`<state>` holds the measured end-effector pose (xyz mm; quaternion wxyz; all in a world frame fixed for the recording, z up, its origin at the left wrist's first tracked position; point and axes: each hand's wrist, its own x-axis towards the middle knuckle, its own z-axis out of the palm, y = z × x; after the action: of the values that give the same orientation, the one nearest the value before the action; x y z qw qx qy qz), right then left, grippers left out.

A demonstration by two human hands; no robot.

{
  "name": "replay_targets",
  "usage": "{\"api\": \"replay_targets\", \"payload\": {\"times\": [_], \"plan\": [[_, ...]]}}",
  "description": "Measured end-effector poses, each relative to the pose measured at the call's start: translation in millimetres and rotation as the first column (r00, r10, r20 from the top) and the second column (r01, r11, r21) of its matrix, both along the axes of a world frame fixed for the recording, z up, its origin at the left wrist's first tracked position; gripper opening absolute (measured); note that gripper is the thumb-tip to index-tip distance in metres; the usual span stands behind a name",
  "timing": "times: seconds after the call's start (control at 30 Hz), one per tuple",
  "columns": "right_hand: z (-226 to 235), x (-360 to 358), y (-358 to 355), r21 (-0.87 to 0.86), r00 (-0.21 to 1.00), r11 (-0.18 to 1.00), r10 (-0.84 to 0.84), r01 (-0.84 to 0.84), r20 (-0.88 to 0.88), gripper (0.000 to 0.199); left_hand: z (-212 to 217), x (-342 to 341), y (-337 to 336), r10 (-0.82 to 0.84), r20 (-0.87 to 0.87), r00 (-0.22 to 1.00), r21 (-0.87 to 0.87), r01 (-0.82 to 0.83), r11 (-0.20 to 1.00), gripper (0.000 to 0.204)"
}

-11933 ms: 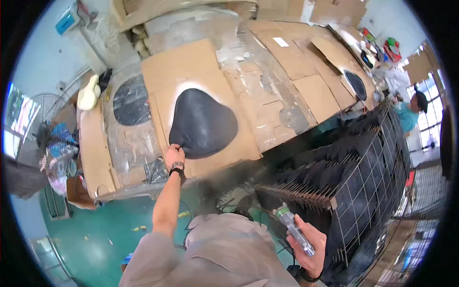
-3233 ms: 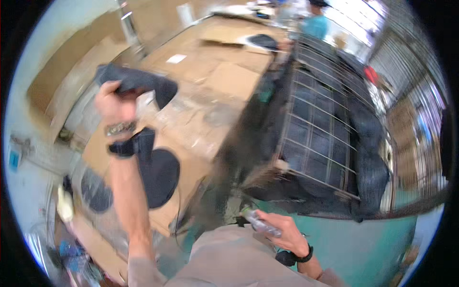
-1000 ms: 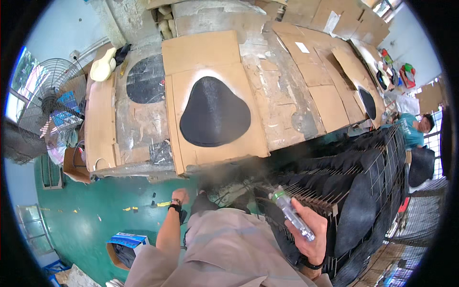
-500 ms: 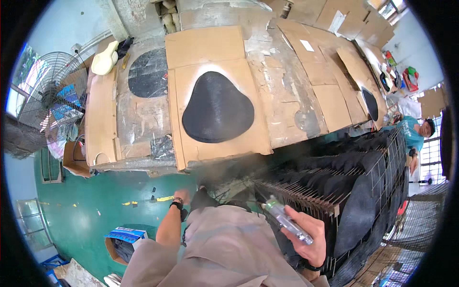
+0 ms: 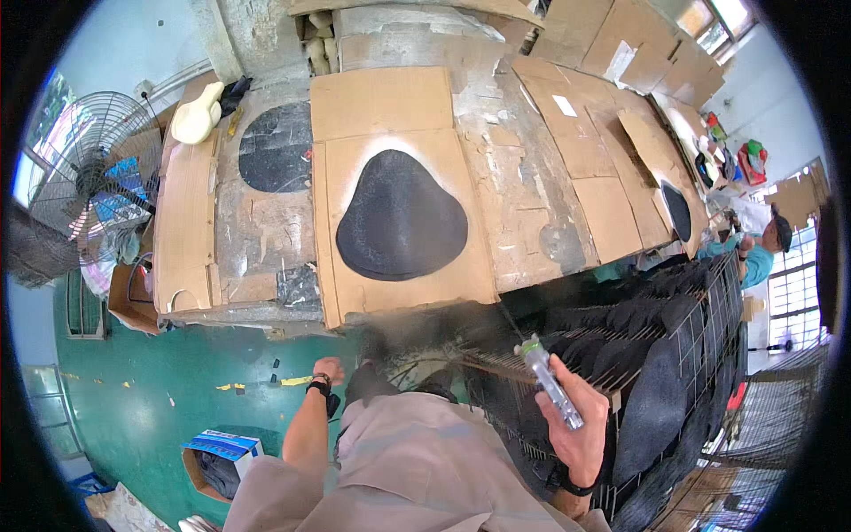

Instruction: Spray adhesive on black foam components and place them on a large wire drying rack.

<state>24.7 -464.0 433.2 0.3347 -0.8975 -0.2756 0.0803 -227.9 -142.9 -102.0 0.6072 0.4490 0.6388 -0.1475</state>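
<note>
My right hand [image 5: 576, 421] is closed round a silver spray gun [image 5: 557, 390] with a green part near its nozzle. It is held in front of my right side, below the table edge and beside the rack. A black, rounded triangular sheet [image 5: 402, 217] lies flat on a cardboard panel [image 5: 381, 102] on the table, with a whitish haze on the cardboard round its narrow far end. My left hand [image 5: 328, 370] hangs low by my left thigh, away from the table. Its fingers look curled in, and nothing shows in them.
A wire rack [image 5: 678, 319] full of dark pieces stands close on my right. At left are a caged fan [image 5: 93, 182], a cream saddle-shaped piece [image 5: 197, 115] and, on the green floor, a blue-and-white box [image 5: 239, 443]. A person in teal [image 5: 758, 262] is at far right.
My right hand has lifted slightly with the spray gun, which now points more steeply up. My left hand has shifted a little left. The person at far right has turned their head.
</note>
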Motion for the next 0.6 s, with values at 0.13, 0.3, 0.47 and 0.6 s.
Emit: {"api": "replay_targets", "payload": {"times": [0.13,0.3,0.47,0.6], "plan": [[11,-4,8,0.093,0.998,0.994,0.051,-0.054,0.031,0.059,5,7,-1,0.002,-0.026,1.000,0.014,-0.002,1.000,0.026],[15,-6,-1,0.111,0.995,0.989,0.102,-0.099,-0.016,0.058,7,15,0,-0.101,-0.010,0.995,0.004,0.101,0.995,0.027],[19,-8,-18,0.086,0.990,0.993,0.092,-0.083,-0.103,0.052,3,17,-3,-0.121,0.006,0.993,0.042,0.121,0.992,0.026],[15,-10,-28,0.035,0.985,0.992,0.124,-0.120,-0.122,0.054,2,18,-5,-0.064,-0.006,0.998,0.009,0.064,0.998,0.026]]}}
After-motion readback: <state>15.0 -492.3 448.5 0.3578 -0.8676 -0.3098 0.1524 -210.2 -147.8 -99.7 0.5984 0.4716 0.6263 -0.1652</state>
